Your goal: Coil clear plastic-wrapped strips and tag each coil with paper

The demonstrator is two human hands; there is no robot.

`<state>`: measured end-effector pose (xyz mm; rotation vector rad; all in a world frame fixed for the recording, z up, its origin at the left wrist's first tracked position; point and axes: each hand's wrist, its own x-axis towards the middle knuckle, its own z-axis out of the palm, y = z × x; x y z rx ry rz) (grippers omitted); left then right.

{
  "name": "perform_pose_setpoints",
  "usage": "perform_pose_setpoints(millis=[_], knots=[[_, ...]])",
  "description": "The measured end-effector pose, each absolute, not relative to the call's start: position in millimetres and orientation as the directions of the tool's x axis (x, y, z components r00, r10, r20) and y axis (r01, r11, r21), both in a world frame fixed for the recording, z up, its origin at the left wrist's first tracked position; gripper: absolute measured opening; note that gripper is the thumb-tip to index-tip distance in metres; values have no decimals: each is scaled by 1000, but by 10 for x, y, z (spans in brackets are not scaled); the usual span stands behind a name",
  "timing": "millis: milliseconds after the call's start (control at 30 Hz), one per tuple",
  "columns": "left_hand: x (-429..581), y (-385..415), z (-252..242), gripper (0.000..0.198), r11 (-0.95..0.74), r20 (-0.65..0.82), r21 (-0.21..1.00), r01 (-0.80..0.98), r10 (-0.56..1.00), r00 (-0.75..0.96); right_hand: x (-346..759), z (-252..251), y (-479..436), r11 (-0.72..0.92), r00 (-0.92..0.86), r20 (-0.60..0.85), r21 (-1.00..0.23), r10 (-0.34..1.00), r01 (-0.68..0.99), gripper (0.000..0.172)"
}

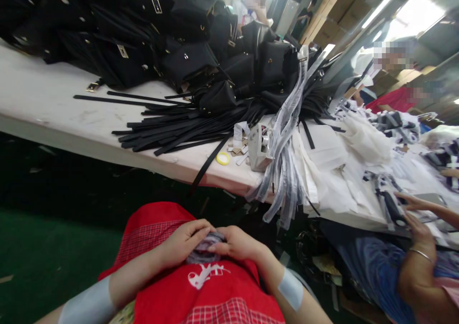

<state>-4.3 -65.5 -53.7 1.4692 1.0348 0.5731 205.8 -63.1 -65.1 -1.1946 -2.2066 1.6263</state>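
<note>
The person's left hand (pixel 191 238) and right hand (pixel 236 242) meet in front of the lap, both curled closed around a small grey coil of translucent, strip-like material (pixel 205 250), the left hand with its fingers bent over one side and the right hand with its thumb and fingers against the other. Part of the coil shows between them, just above the white animal-like print (pixel 208 276) on a bright red apron with checked panels (pixel 168 290). Beyond the lap stands a long white worktop (pixel 46 89), bearing a large heap of black leather-like bags with metal fittings (pixel 193 63). In front of the heap lies a spread of flat black straps (pixel 172 128), one of which hangs over the near edge. A bundle of long grey translucent strips (pixel 283 180) also drapes over that edge, touching a pale, boxy tape dispenser (pixel 257 151). A yellow ring (pixel 223 163) lies just beside the dispenser, and thin white sheets (pixel 326 147) spread to the right. Farther right, a co-worker's hands (pixel 419 228) are at a dark, elongated object (pixel 392 209).
</note>
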Motion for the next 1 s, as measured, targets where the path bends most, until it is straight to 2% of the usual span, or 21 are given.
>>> perform_pose_setpoints(millis=[67,167,233,267,333,400,433,500,567,633,833,1000], knots=[[-42,-598,-494,31,67,-225,954,292,805,549,2021,-596,-554,205,-697,-296,-817,653,539,35],[-25,-552,-513,32,50,-235,942,332,803,547,2044,-433,-264,349,-755,-303,-746,582,568,35],[-25,-546,-578,35,72,-247,940,332,817,522,2110,-327,44,362,-707,-248,-720,663,592,33],[-31,-547,-616,36,90,-254,941,325,823,508,2147,-293,222,351,-617,-175,-691,767,632,32],[-50,-552,-683,39,123,-266,944,307,832,487,2209,-286,587,289,-330,36,-575,943,765,30],[-72,-551,-721,41,136,-272,944,301,837,475,2232,-361,907,187,-119,186,-407,975,894,35],[-82,-548,-728,41,137,-272,944,301,838,473,2229,-419,1033,150,-85,205,-324,975,934,41],[-97,-540,-723,42,134,-270,944,301,839,472,2204,-544,1206,125,-90,177,-195,980,973,43],[-110,-532,-711,44,135,-269,944,300,843,466,2179,-643,1287,133,-115,142,-126,983,983,33],[-122,-529,-706,46,143,-270,946,291,846,460,2174,-697,1312,143,-129,137,-103,982,984,28],[-132,-532,-722,45,154,-266,951,268,847,460,2268,-684,1363,183,-172,135,-72,976,980,26],[-126,-541,-714,43,150,-265,951,272,848,459,2358,-625,1370,193,-187,167,-22,968,981,31]])
